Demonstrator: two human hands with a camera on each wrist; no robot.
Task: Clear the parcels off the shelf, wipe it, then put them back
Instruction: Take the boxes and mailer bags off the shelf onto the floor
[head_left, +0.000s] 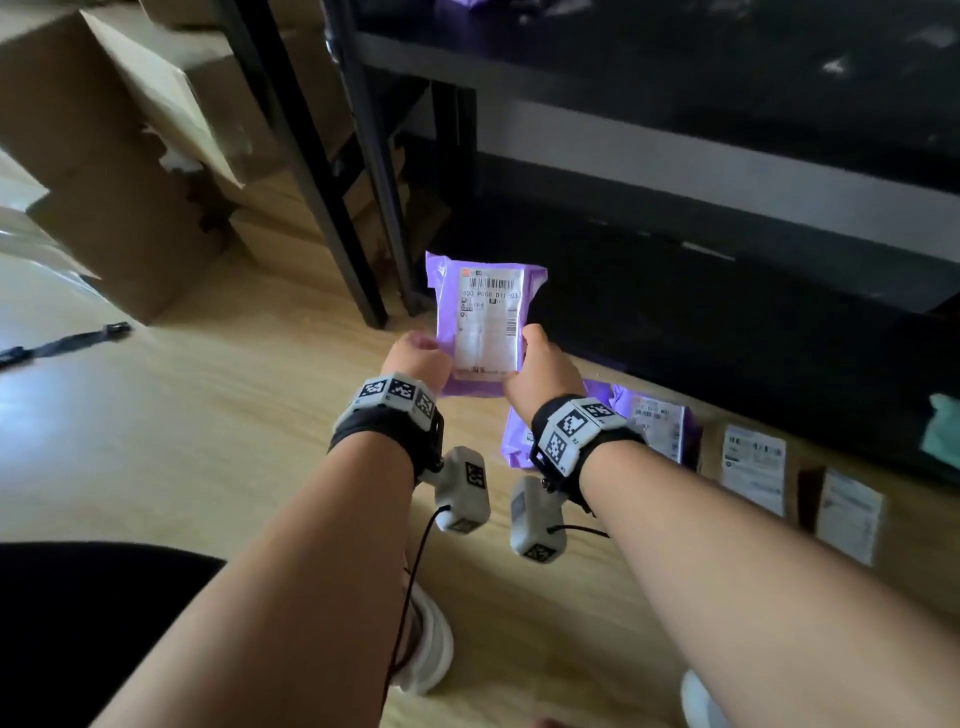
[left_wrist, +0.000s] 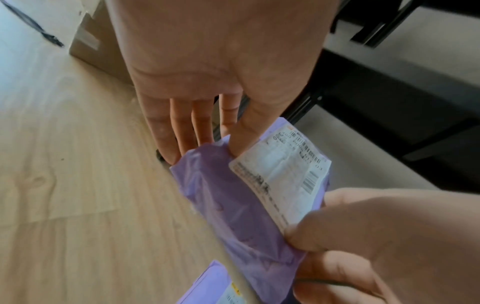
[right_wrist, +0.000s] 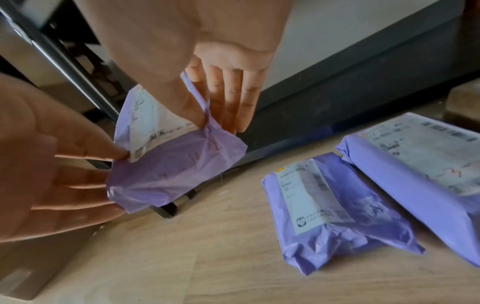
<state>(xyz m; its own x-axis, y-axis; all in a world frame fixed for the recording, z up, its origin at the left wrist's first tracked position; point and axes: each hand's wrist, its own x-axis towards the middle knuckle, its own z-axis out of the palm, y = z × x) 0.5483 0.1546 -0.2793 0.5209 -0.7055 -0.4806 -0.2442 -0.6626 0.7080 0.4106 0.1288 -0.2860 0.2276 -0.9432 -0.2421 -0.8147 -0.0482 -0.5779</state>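
**Purple parcel held in 2 hands in front of the low shelf**

The black shelf (head_left: 727, 332) fills the upper right of the head view: dark, flat boards on thin metal legs, the lowest board close above the floor (head_left: 208, 415). The floor is pale wood-look planking, smooth and a little glossy. At left stand brown cardboard boxes (head_left: 119, 171), torn along 1 flap.

Along the shelf's front edge several parcels lie flat on the floor, labels up: 2 purple bags (right_wrist: 337, 214) side by side, and further right some brown ones with white labels (head_left: 753, 467). Laid out in a row like this, they look set aside while the shelf is dealt with; whether it has been wiped I cannot tell.

The held parcel (head_left: 483, 322) is a soft, crinkled purple plastic mailer with a white barcode label, raised clear of the floor, just before the lowest board. The left hand (head_left: 415, 364) pinches its lower left edge, thumb on top and fingers straight beneath. The right hand (head_left: 540, 374) pinches the lower right edge likewise. This 2-sided grip keeps the limp bag flat and label-up.

A green cloth (head_left: 943, 431) lies on the shelf at far right.
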